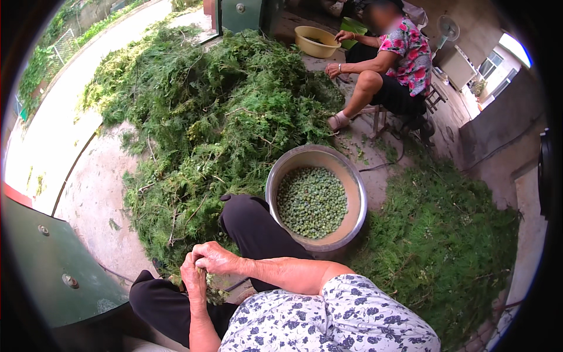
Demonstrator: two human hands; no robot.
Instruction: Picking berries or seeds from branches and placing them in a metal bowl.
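The person sits low, and both hands meet above the lap, between the two knees in black trousers. The left hand (pixel 193 280) is curled, with its fingers closed around a small green sprig (pixel 210 286) that shows just below the fingers. The right hand (pixel 216 258) lies over it from the right; its fingertips pinch at the same sprig, and the two hands touch each other. How much of the sprig is inside the hands I cannot tell.

Just right of the right knee stands a round metal bowl (pixel 356 193), about half filled with small green seeds (pixel 312 202). Its near rim is close to the right forearm but apart from it, and its left rim is almost against the knee.

A big pile of green branches (pixel 205 117) fills the ground in front, from the knees up to the far doorway; its near edge reaches the left knee. A second, flatter heap of branches (pixel 434 234) lies right of the bowl and touches its right side. Bare concrete floor (pixel 94 193) stays open on the left, between the pile and a green metal door (pixel 47 258).

Far ahead another person (pixel 387 64) sits on a stool, with one hand on a yellow basin (pixel 315 42), well apart from the hands here.
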